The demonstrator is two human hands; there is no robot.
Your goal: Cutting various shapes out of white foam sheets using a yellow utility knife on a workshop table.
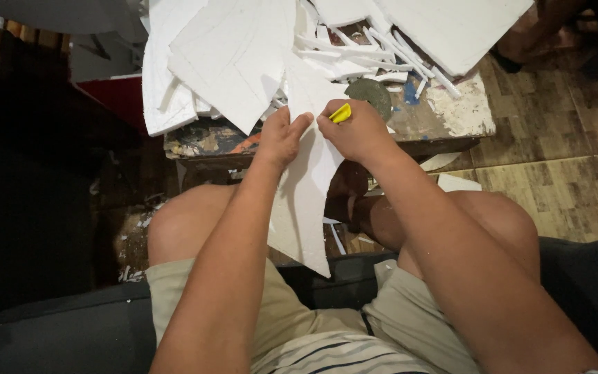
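Right grip: the right hand, at centre frame just above the middle, is clamped on a yellow cutter; only the cutter's tip shows between thumb and forefinger.
Left grip: the left hand, just left of the right one, is closed on the edge of the foam sheet, thumb on top, fingers hidden behind it.
Foam sheet: white, long and pointed, held between both hands; it hangs down from the worktop edge to between the knees at centre frame.
Cutter: its tip touches the sheet's upper part, just beside the left thumb.
Worktop: paint-stained, across the upper middle of the frame.
Foam pile: white offcuts and strips heaped on the worktop, upper centre.
Disc: grey-green, round, on the worktop just above the right hand.
Floor: wood-pattern, right of the frame.
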